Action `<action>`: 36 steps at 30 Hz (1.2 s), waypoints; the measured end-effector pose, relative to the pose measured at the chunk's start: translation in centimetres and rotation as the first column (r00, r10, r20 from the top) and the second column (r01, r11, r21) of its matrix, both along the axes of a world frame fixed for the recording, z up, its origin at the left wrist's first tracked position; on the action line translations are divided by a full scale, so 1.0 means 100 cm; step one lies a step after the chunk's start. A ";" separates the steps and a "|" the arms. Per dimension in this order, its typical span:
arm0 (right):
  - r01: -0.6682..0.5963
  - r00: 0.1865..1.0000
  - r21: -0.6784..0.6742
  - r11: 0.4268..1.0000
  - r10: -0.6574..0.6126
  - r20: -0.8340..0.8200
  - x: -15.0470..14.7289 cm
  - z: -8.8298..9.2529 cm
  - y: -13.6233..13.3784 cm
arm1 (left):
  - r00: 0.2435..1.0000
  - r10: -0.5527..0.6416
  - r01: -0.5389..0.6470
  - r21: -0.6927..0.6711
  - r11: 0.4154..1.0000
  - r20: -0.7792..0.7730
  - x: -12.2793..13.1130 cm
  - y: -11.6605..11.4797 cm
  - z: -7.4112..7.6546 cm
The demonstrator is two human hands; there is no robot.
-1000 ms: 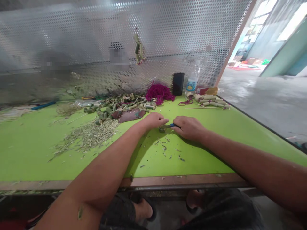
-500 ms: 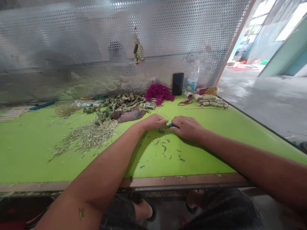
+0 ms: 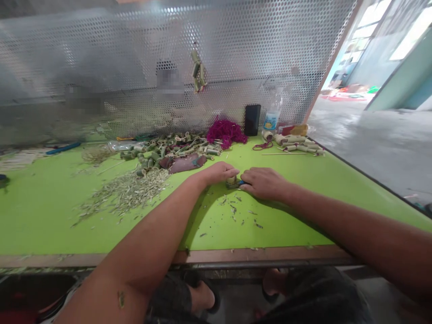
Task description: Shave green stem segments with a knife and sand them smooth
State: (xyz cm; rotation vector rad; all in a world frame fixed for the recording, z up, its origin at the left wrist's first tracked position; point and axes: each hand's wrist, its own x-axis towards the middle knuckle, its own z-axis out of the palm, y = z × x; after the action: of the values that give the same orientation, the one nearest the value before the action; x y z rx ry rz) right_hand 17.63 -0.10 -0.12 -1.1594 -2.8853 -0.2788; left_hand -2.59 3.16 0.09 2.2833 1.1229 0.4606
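Near the middle of the green tabletop (image 3: pixel 290 220), my left hand (image 3: pixel 220 172) is closed on a short piece of green stalk (image 3: pixel 231 181), bamboo by its look, held low against the surface. Close beside it, my right hand (image 3: pixel 265 182) wraps round a blue-handled tool (image 3: pixel 241 182). The tool's metal end meets the stalk piece; its kind is too small and covered to tell. Small dark shavings (image 3: pixel 233 209) lie scattered just below both hands. A brown cloth-like piece (image 3: pixel 187 163) rests left of my left hand.
Cut stalk pieces (image 3: pixel 151 157) and a heap of shavings (image 3: pixel 135 189) lie to the left. Magenta string (image 3: pixel 225 133), a dark phone (image 3: pixel 252 120) and a bottle (image 3: pixel 272 119) stand along the perforated metal screen (image 3: pixel 222 58). Tied stalk bundles (image 3: pixel 299 144) lie back right.
The tool's metal end has swung lower, and more of the stalk piece shows between my hands. Both hands stay in nearly the same place; the view has shifted slightly.
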 end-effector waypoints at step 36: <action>-0.007 1.000 0.013 1.000 0.008 -0.027 0.000 0.001 -0.004 | 1.000 -0.015 0.015 -0.006 1.000 0.025 -0.001 0.000 -0.002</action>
State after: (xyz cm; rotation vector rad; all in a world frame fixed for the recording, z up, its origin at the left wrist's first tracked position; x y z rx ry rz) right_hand 17.65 -0.48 0.02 -1.1409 -2.8594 -0.2795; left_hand -2.66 3.11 -0.14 2.2728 1.0926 0.4783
